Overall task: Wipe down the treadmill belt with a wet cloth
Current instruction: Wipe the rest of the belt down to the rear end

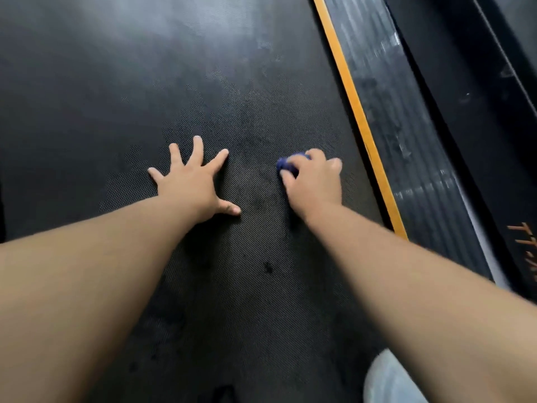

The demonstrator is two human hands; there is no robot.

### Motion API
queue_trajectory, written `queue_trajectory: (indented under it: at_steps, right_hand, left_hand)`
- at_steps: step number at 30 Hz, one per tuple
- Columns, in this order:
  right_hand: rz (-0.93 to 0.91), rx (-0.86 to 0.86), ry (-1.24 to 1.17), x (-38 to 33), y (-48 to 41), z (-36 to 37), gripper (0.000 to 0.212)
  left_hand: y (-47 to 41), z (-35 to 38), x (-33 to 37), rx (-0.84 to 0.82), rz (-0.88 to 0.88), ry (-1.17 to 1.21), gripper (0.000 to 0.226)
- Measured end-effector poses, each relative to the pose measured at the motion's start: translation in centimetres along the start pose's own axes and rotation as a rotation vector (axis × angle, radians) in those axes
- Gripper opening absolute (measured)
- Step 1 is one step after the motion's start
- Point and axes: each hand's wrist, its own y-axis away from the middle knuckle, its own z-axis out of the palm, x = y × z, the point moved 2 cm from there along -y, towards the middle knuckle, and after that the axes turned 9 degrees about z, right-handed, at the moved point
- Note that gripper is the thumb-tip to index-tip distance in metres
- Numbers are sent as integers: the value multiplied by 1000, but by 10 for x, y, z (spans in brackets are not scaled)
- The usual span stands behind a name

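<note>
- Two bare hands were down on the black textured treadmill belt point(247, 117).
- Left hand point(193, 184) lay flat on the belt, fingers splayed, holding nothing.
- Right hand point(315, 181) had its fingers curled round a bunched dark blue cloth point(286, 165), pressed to the belt.
- Cloth sat near the belt's right edge, beside the orange stripe point(359, 117) and the ribbed side rail point(406, 126).

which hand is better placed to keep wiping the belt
Right. The right hand already grips the blue cloth against the treadmill belt; the left hand lies flat, fingers spread, holding nothing.
</note>
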Motion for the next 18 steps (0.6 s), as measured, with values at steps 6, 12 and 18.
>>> queue_trajectory:
  at_steps: [6, 12, 18]
  right_hand:
    - [-327, -231, 34, 6, 46, -14, 26]
    - [-336, -174, 191, -19, -72, -45, 28]
    - [-407, -43, 34, -27, -15, -3, 21]
  left_hand:
    - [3, -6, 3, -16, -2, 25, 123]
    - [1, -4, 1, -9, -12, 3, 125]
    - [1, -2, 2, 2, -22, -31, 126]
